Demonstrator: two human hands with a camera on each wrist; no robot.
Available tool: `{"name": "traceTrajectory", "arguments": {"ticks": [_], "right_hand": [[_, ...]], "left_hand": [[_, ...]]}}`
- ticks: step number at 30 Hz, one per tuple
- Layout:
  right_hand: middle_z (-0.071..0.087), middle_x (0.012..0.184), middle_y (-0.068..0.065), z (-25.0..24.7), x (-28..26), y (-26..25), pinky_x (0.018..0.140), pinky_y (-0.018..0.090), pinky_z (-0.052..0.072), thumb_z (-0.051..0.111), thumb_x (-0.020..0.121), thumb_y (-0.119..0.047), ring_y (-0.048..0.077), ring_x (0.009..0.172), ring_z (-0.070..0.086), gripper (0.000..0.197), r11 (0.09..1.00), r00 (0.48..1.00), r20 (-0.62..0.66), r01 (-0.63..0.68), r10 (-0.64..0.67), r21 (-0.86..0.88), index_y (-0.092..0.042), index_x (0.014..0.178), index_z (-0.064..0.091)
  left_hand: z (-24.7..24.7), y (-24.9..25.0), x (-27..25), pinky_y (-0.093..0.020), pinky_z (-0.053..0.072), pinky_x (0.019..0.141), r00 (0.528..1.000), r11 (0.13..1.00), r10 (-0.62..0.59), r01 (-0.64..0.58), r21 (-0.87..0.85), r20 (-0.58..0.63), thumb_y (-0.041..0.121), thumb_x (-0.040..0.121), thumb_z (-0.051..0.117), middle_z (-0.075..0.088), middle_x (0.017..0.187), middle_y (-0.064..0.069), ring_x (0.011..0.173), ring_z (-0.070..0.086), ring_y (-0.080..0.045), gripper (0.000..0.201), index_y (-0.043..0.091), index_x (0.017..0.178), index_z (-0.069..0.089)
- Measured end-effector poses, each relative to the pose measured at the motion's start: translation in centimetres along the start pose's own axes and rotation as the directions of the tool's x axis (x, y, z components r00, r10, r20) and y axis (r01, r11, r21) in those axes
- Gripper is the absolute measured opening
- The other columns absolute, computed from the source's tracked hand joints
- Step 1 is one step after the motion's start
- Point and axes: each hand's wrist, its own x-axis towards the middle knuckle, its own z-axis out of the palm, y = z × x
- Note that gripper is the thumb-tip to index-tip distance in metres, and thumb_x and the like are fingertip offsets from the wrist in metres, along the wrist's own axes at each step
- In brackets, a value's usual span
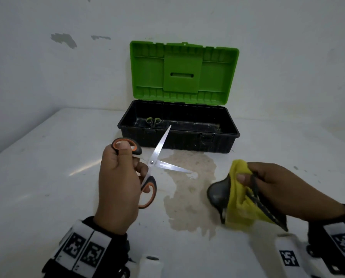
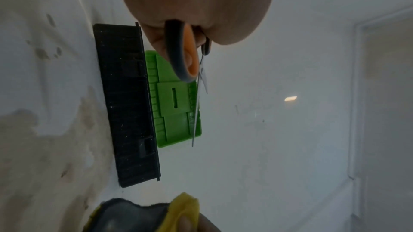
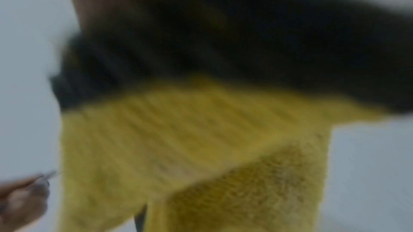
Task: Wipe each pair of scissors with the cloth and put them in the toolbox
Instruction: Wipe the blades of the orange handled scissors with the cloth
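I see the orange-and-grey-handled steel scissors (image 1: 153,165) spread wide, both bare blades shining, one tip reaching toward the near wall of the black plastic toolbox (image 1: 179,141) with its raised green lid (image 1: 183,71). My left hand (image 1: 117,185) grips them through the handle loops, thumb up, above the white table (image 1: 47,157). To the right, my right hand (image 1: 278,189) pinches the bunched yellow-and-grey cloth (image 1: 238,201), well apart from the blades. Small green-handled scissors (image 1: 153,121) lie inside the toolbox's far left corner.
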Motion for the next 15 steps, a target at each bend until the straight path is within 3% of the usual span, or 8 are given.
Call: {"name": "traceTrajectory", "arguments": {"ticks": [3, 5, 6, 10, 13, 15], "right_hand": [[0.064, 0.084, -0.003, -0.7, 0.8, 1.2, 0.068, 0.022, 0.045, 0.048, 0.100, -0.024, 0.015, 0.079, 0.061, 0.019, 0.964, 0.996, 0.053, -0.061, 0.077, -0.260, -0.018, 0.083, 0.054], [0.061, 0.106, -0.007, -1.0, 1.4, 1.9, 0.080, 0.020, 0.043, 0.044, 0.098, -0.014, 0.012, 0.097, 0.059, 0.015, 0.909, 0.974, 0.155, -0.089, 0.164, -0.407, -0.023, 0.100, 0.056], [0.060, 0.117, -0.005, -1.1, 1.7, 2.2, 0.088, 0.022, 0.042, 0.044, 0.097, -0.012, 0.014, 0.107, 0.057, 0.022, 0.887, 0.961, 0.189, -0.098, 0.202, -0.452, -0.022, 0.113, 0.055], [0.055, 0.134, -0.005, -2.3, 1.5, 1.8, 0.091, 0.019, 0.040, 0.050, 0.097, -0.021, 0.012, 0.118, 0.053, 0.046, 0.857, 0.938, 0.195, -0.161, 0.287, -0.489, -0.027, 0.141, 0.038], [0.047, 0.140, -0.011, -3.7, 0.4, 1.6, 0.097, 0.019, 0.039, 0.053, 0.097, -0.037, 0.006, 0.122, 0.050, 0.052, 0.853, 0.949, 0.144, -0.178, 0.281, -0.491, -0.036, 0.144, 0.033], [0.049, 0.133, -0.015, -4.3, -0.2, 0.7, 0.091, 0.017, 0.039, 0.057, 0.095, -0.036, 0.003, 0.110, 0.052, 0.046, 0.881, 0.977, 0.039, -0.170, 0.208, -0.442, -0.039, 0.138, 0.040]], "left_hand": [[0.9, 0.3, -0.2, -0.026, 0.043, 0.040, 0.998, 0.995, -0.055, 0.058, -0.083, 0.040, 0.030, 0.105, 0.039, 0.049, 0.054, 0.008, 0.053, 0.055, -0.006, 0.023, 0.016, 0.102, 0.058], [1.5, 0.6, -0.4, -0.026, 0.043, 0.041, 0.994, 0.989, -0.075, 0.085, -0.123, 0.080, 0.027, 0.105, 0.040, 0.049, 0.059, 0.003, 0.056, 0.056, -0.009, 0.022, 0.016, 0.101, 0.059], [1.8, 0.7, -0.4, -0.027, 0.044, 0.042, 0.993, 0.987, -0.080, 0.091, -0.134, 0.092, 0.025, 0.105, 0.041, 0.048, 0.060, 0.002, 0.057, 0.055, -0.010, 0.021, 0.016, 0.100, 0.059], [2.5, 0.8, -0.4, -0.034, 0.047, 0.052, 0.990, 0.979, -0.077, 0.097, -0.178, 0.114, 0.021, 0.105, 0.041, 0.053, 0.061, 0.000, 0.061, 0.057, -0.014, 0.020, 0.014, 0.099, 0.059], [2.7, 0.6, -0.4, -0.030, 0.049, 0.048, 0.986, 0.970, -0.097, 0.123, -0.211, 0.133, 0.018, 0.104, 0.042, 0.058, 0.063, 0.000, 0.062, 0.060, -0.014, 0.020, 0.014, 0.096, 0.060], [2.9, 0.5, -0.6, -0.030, 0.051, 0.049, 0.983, 0.968, -0.110, 0.139, -0.210, 0.144, 0.018, 0.103, 0.044, 0.060, 0.065, -0.001, 0.065, 0.062, -0.015, 0.021, 0.015, 0.093, 0.062]]}}
